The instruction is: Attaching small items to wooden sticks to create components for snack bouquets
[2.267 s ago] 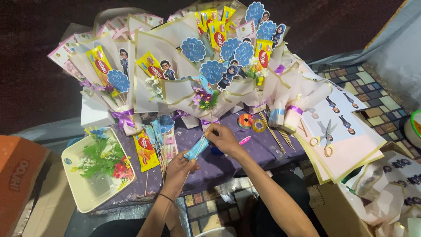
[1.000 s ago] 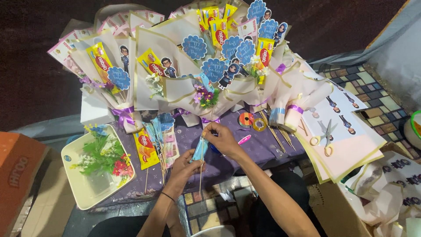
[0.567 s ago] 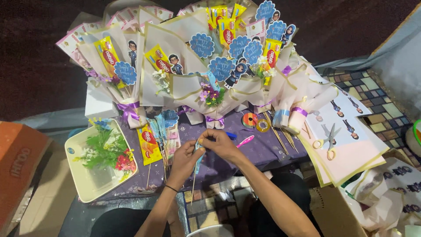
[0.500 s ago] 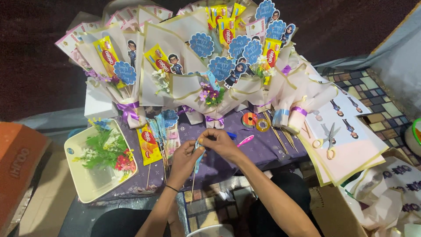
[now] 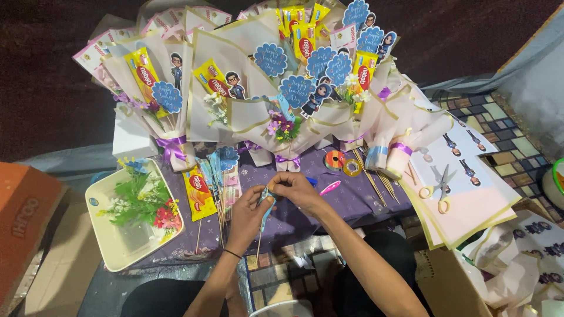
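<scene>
**Hands closed in on a blue tag at the frame's centre**

Since the earliest picture, the hands have drawn together: the left hand (image 5: 249, 211) then lay apart and lower, and now both meet low of centre. The left fingers are clamped on a small blue paper tag on a skewer (image 5: 265, 202), its stick hanging down; the right hand (image 5: 296, 189) pinches the tag's top from the other side. Both forearms rise from the bottom edge. The purple worktop (image 5: 358, 202) offers bare room right of the hands, before the scissors (image 5: 437, 189); a tray of artificial flowers (image 5: 111, 249) crowds the lower left, wrapped bouquets (image 5: 282, 111) the upper half.
</scene>
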